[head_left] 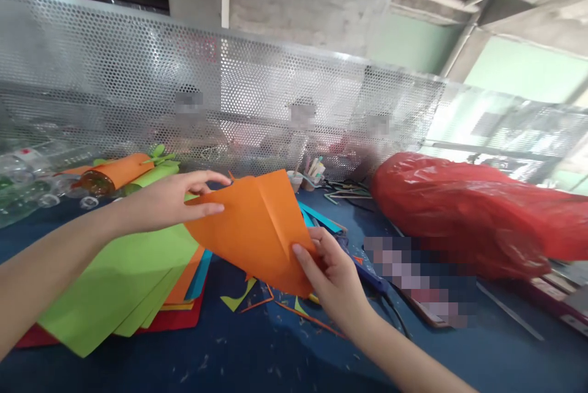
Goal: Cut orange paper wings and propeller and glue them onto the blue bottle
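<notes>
Left fingers (215,208) are nearly closed, pinching the left edge of the orange sheet (257,221) — right fingers (301,252) likewise grip its right edge. It hangs above the blue table (220,356), right of green sheets (114,283).

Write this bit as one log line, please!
left hand: holds orange paper | right hand: holds same paper | blue table: green sheets, paper scraps, red plastic bag

The orange sheet (252,221) I hold hides part of the blue paper (327,219). Right of the sheet, blurred squares cover one flat object (413,286); farther right, the red bag (454,209) is cut by the edge. Bottles (21,197) far left are also cut. People (301,120) behind are blurry.
</notes>
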